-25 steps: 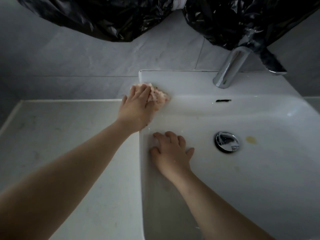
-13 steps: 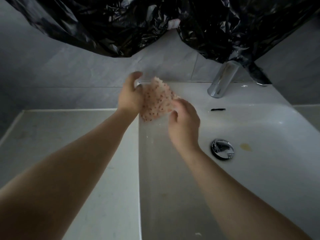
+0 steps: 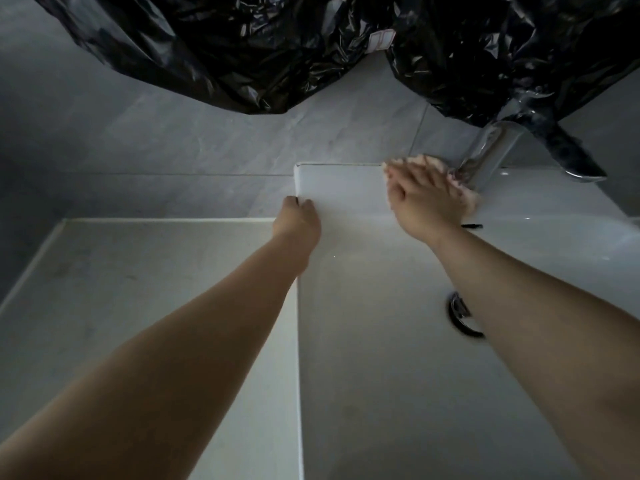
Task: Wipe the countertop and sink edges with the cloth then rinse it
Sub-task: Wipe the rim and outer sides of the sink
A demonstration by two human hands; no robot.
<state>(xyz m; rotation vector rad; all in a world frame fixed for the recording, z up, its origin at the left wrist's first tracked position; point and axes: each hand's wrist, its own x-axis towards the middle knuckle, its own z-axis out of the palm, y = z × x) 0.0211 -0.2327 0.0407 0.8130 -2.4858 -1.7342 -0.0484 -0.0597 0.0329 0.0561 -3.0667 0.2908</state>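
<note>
The right hand [image 3: 420,202] lies flat, fingers together, pressing the pink cloth [image 3: 464,192] onto the back rim of the sink [image 3: 346,188], just beside the base of the tap [image 3: 491,154]. The left hand [image 3: 298,220] curls its fingers over the sink's left edge, next to the countertop [image 3: 138,289]. Black plastic [image 3: 277,46] hangs above.
</note>
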